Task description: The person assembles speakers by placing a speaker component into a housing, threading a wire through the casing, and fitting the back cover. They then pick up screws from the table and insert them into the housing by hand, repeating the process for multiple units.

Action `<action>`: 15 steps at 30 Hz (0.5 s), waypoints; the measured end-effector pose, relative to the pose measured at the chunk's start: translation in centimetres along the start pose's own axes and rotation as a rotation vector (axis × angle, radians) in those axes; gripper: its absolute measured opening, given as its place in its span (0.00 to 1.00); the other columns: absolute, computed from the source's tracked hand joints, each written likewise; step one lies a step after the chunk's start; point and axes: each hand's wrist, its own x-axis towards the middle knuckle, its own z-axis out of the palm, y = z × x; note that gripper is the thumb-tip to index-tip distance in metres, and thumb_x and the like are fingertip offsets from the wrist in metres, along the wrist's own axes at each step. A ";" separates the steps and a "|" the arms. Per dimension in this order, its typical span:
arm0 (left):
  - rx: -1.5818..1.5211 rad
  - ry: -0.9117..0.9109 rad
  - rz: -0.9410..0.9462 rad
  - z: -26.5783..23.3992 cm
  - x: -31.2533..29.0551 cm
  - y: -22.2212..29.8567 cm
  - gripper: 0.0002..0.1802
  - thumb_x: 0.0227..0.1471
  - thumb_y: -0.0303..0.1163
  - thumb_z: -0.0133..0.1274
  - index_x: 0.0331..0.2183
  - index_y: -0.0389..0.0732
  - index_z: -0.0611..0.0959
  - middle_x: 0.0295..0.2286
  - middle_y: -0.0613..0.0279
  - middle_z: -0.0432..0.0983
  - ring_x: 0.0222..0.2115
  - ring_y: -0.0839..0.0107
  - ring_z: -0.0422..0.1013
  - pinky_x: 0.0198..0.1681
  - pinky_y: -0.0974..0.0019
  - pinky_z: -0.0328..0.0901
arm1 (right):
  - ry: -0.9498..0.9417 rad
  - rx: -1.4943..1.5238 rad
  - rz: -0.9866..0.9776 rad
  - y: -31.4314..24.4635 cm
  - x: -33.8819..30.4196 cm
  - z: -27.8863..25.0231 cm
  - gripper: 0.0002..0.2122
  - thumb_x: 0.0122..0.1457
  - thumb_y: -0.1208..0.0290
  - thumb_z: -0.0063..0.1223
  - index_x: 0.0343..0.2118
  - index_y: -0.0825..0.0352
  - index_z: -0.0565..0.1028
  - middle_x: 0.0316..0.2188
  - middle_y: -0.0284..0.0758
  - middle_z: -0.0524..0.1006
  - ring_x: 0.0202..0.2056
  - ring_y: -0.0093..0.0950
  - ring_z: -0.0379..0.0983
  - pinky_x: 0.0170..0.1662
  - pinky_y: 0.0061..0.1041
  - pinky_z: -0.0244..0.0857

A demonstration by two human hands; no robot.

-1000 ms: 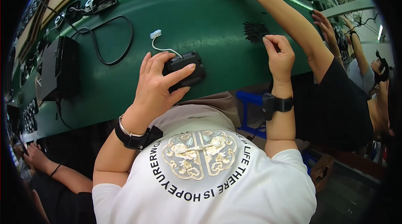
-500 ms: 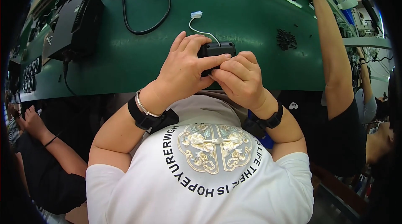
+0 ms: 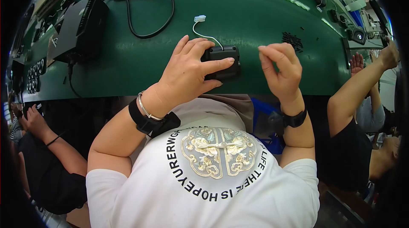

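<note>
My left hand (image 3: 185, 66) grips a small black plastic box (image 3: 230, 69), with its index finger and thumb lying over the top and near side. The box rests on the green bench near its front edge. From its far side runs a thin white cable (image 3: 208, 36), ending in a white plug (image 3: 199, 18). My right hand (image 3: 283, 68) is raised to the right of the box, apart from it. Its thumb and index fingertips are pinched together; anything between them is too small to make out. Beyond it lies a pile of small black screw-like pieces (image 3: 292, 41).
A large black box-shaped unit (image 3: 81, 27) stands at the left, with a black cable (image 3: 172, 10) looping behind it. Round parts (image 3: 34, 76) lie at the far left edge. Co-workers sit on both sides; one's arm (image 3: 358, 79) is at the right.
My right hand has left the black box and moved right. My left hand keeps its hold. The co-worker's arm at the right has swung down and away from the bench.
</note>
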 end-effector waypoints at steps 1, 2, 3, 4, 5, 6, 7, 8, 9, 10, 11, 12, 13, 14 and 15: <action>0.035 -0.014 0.005 -0.2 0.0 0.1 0.31 0.32 0.35 0.70 0.45 0.61 0.84 0.44 0.54 0.71 0.50 0.56 0.66 0.60 0.42 0.54 | 0.057 0.039 0.091 1.1 0.6 -0.3 0.05 0.57 0.81 0.57 0.37 0.70 0.79 0.30 0.31 0.75 0.28 0.22 0.70 0.32 0.19 0.63; 0.073 -0.026 0.014 -0.4 0.1 0.2 0.31 0.32 0.35 0.70 0.45 0.60 0.84 0.44 0.54 0.72 0.50 0.55 0.67 0.60 0.43 0.55 | 0.080 0.033 0.086 2.0 1.6 -0.5 0.05 0.57 0.81 0.57 0.37 0.70 0.79 0.30 0.31 0.75 0.28 0.22 0.70 0.32 0.19 0.63; 0.113 -0.037 0.022 -0.6 0.3 0.3 0.32 0.32 0.35 0.70 0.45 0.60 0.84 0.44 0.53 0.72 0.50 0.55 0.67 0.60 0.43 0.55 | 0.105 0.136 0.194 3.0 2.6 -0.8 0.05 0.58 0.80 0.56 0.37 0.70 0.79 0.30 0.31 0.76 0.29 0.20 0.70 0.32 0.16 0.62; 0.131 -0.036 0.043 -0.9 0.5 0.4 0.32 0.32 0.35 0.70 0.45 0.60 0.84 0.44 0.53 0.72 0.50 0.55 0.67 0.60 0.43 0.55 | 0.133 0.238 0.296 3.9 3.5 -1.1 0.04 0.60 0.79 0.56 0.37 0.70 0.79 0.30 0.30 0.76 0.29 0.17 0.69 0.33 0.13 0.61; 0.106 -0.049 0.045 -1.0 0.6 0.5 0.33 0.30 0.33 0.70 0.45 0.59 0.84 0.44 0.53 0.72 0.49 0.54 0.67 0.59 0.44 0.56 | 0.159 0.236 0.285 4.6 4.3 -1.1 0.04 0.60 0.79 0.56 0.37 0.70 0.79 0.30 0.30 0.76 0.29 0.17 0.69 0.33 0.13 0.61; 0.083 -0.061 0.046 -1.1 0.8 0.6 0.33 0.29 0.32 0.71 0.45 0.59 0.84 0.43 0.53 0.72 0.48 0.53 0.68 0.58 0.45 0.57 | 0.196 0.320 0.336 5.1 5.1 -0.8 0.04 0.60 0.78 0.56 0.37 0.70 0.79 0.29 0.29 0.76 0.29 0.16 0.69 0.33 0.13 0.61; 0.061 -0.074 0.045 -1.2 0.9 0.7 0.34 0.27 0.31 0.72 0.44 0.58 0.84 0.43 0.52 0.73 0.48 0.51 0.68 0.57 0.45 0.58 | 0.231 0.407 0.384 5.6 5.7 -0.4 0.04 0.60 0.78 0.56 0.37 0.70 0.79 0.28 0.28 0.76 0.29 0.15 0.68 0.33 0.13 0.62; 0.084 -0.074 0.062 -1.3 1.0 0.6 0.34 0.27 0.31 0.72 0.44 0.58 0.84 0.43 0.52 0.73 0.48 0.51 0.68 0.57 0.45 0.58 | 0.264 0.497 0.431 6.1 6.0 -0.3 0.04 0.60 0.77 0.56 0.37 0.70 0.79 0.27 0.27 0.76 0.29 0.14 0.68 0.33 0.13 0.62; 0.068 -0.075 0.080 -1.2 1.0 0.5 0.34 0.27 0.31 0.71 0.44 0.57 0.84 0.43 0.52 0.73 0.47 0.51 0.68 0.56 0.46 0.59 | 0.285 0.500 0.413 6.6 5.8 -0.1 0.04 0.60 0.77 0.56 0.37 0.70 0.79 0.27 0.27 0.76 0.29 0.14 0.68 0.33 0.13 0.62; 0.051 -0.078 0.096 -1.3 1.1 0.4 0.34 0.26 0.30 0.71 0.44 0.57 0.85 0.42 0.52 0.73 0.47 0.51 0.69 0.55 0.48 0.61 | 0.276 0.447 0.414 7.2 5.0 0.4 0.04 0.60 0.77 0.57 0.36 0.70 0.79 0.26 0.26 0.75 0.29 0.14 0.68 0.33 0.13 0.62; 0.029 -0.085 0.120 -1.4 1.8 0.1 0.34 0.26 0.30 0.71 0.43 0.56 0.85 0.42 0.51 0.73 0.46 0.51 0.69 0.53 0.49 0.62 | 0.271 0.386 0.420 7.7 4.1 0.9 0.04 0.60 0.77 0.57 0.36 0.70 0.79 0.26 0.26 0.75 0.28 0.14 0.68 0.33 0.13 0.62; 0.047 -0.086 0.129 -1.7 2.4 -0.1 0.34 0.26 0.30 0.71 0.43 0.56 0.85 0.42 0.51 0.73 0.46 0.51 0.69 0.53 0.49 0.62 | 0.258 0.337 0.427 7.9 3.7 1.2 0.04 0.60 0.76 0.57 0.36 0.70 0.79 0.25 0.25 0.75 0.28 0.14 0.67 0.33 0.13 0.62; 0.033 -0.113 0.131 -2.1 3.4 -0.5 0.34 0.26 0.30 0.70 0.43 0.55 0.85 0.42 0.51 0.73 0.46 0.52 0.69 0.53 0.51 0.63 | 0.275 0.341 0.420 8.2 3.6 1.1 0.04 0.60 0.76 0.57 0.36 0.70 0.79 0.25 0.25 0.75 0.28 0.14 0.67 0.33 0.13 0.62; 0.022 -0.138 0.129 -2.6 4.4 -0.9 0.33 0.26 0.30 0.70 0.44 0.54 0.85 0.42 0.51 0.73 0.45 0.52 0.69 0.52 0.52 0.64 | 0.297 0.379 0.447 8.3 3.7 1.0 0.04 0.60 0.76 0.57 0.36 0.70 0.79 0.25 0.25 0.75 0.28 0.14 0.67 0.33 0.13 0.62; 0.007 -0.165 0.128 -2.9 5.7 -1.2 0.33 0.27 0.30 0.69 0.44 0.54 0.85 0.42 0.51 0.73 0.45 0.52 0.69 0.51 0.54 0.65 | 0.317 0.415 0.477 8.4 3.8 0.8 0.04 0.59 0.76 0.58 0.35 0.70 0.79 0.25 0.25 0.75 0.27 0.14 0.67 0.33 0.13 0.62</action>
